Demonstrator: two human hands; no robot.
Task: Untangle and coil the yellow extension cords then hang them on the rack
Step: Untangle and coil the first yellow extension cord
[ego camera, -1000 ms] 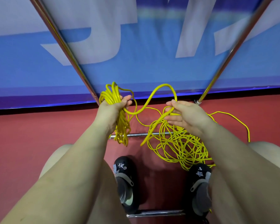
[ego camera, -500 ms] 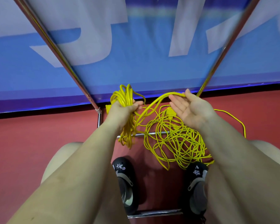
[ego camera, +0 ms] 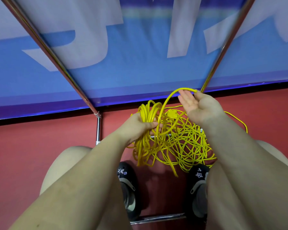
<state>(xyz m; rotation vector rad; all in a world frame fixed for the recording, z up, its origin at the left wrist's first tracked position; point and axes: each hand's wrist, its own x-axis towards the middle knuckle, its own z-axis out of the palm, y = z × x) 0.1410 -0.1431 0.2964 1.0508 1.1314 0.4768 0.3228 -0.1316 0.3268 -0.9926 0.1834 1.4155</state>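
Head view, looking down between two bare forearms to a red floor

Left hand closed around a bundle of coiled loops of yellow cord, fingers wrapped over the strands; loops standing up above the fist and hanging down below it, toward the floor

Right hand held higher and further from the body, palm turned up, fingers stretched out and mostly open; one single strand of the same yellow cord arching over the fingertips and running down to the left hand. Cannot tell if the thumb presses this strand or if it only lies across the fingers

Under and between both hands, loose tangled pile of yellow cord on the red floor, spread near the far edge of the floor where it meets the blue banner; one thin strand curving out to the right side of the pile. Something like a yellow plug visible on the far side of the pile, just beside the right wrist, but blurred

Metal rack: two chrome poles rising up to the left and right top corners in front of the banner, low crossbar partly hidden behind the tangle, another bar near the bottom edge, between the feet

Two black clogs with small charms on the floor, right one touching the near edge of the tangle
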